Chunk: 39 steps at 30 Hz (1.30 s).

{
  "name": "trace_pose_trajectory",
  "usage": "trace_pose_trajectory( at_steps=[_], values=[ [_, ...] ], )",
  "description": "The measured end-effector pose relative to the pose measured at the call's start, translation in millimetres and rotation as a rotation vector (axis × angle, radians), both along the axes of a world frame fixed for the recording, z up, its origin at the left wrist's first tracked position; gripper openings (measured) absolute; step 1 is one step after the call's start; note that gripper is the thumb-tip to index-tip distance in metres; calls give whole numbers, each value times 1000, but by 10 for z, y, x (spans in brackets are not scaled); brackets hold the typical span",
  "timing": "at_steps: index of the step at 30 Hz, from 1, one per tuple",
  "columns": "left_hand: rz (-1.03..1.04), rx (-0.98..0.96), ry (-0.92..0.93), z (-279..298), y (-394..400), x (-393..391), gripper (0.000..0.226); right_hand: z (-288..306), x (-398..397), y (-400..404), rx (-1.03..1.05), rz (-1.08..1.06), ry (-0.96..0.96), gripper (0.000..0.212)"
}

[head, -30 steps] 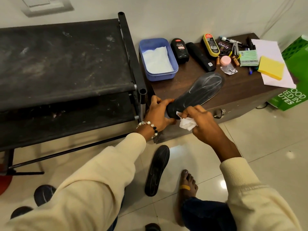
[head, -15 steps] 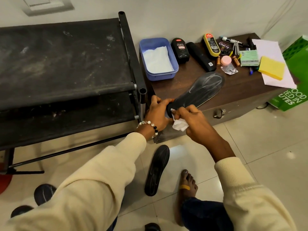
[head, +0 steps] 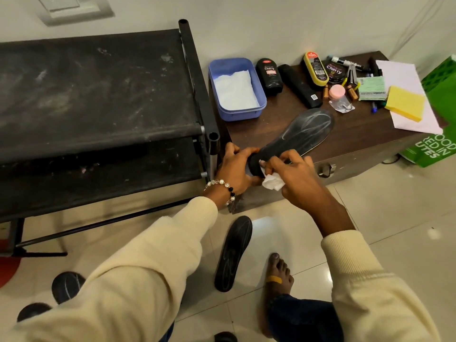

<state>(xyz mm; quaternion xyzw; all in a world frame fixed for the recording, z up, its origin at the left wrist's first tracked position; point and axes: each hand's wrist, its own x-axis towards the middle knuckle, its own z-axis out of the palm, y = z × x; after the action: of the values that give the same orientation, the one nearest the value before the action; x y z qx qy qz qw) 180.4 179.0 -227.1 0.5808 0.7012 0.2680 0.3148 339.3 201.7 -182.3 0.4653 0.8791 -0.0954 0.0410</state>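
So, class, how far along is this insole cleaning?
Nothing looks finished. In hand: the left hand grips the insole at the heel while the right hand rubs it with a white tissue. Left: the whitish streaks at its toe end, and probably the second insole on the floor.

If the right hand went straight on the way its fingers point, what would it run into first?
The right hand, pinching a white tissue on the heel of the black insole, points up-left. It would likely meet the left hand gripping that heel first; the shoe rack post lies beyond, depth unclear.
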Motion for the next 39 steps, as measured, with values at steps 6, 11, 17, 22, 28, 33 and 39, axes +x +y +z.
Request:
trace_pose_trajectory(
  at_steps=[6,11,17,22,28,33,39],
  values=[
    [12,24,-15,8,-14,2,65,-98,-122,-5,31,15,84,45],
    [-1,-49,-15,36,25,-6,82,-67,-28,109,59,-382,682,30],
    [11,-70,-22,53,30,18,84,-63,-188,120,-380,-824,1293,28],
    [33,-29,-26,27,25,29,79,-127,-239,119,-49,-492,799,19],
    [41,30,-6,-79,30,8,64,-315,-309,164,205,179,427,17],
    [45,48,-13,-70,38,6,61,-355,-98,210,358,276,215,40],
    [65,32,11,-57,38,15,56,-261,-169,146,337,199,131,43]
  ],
)
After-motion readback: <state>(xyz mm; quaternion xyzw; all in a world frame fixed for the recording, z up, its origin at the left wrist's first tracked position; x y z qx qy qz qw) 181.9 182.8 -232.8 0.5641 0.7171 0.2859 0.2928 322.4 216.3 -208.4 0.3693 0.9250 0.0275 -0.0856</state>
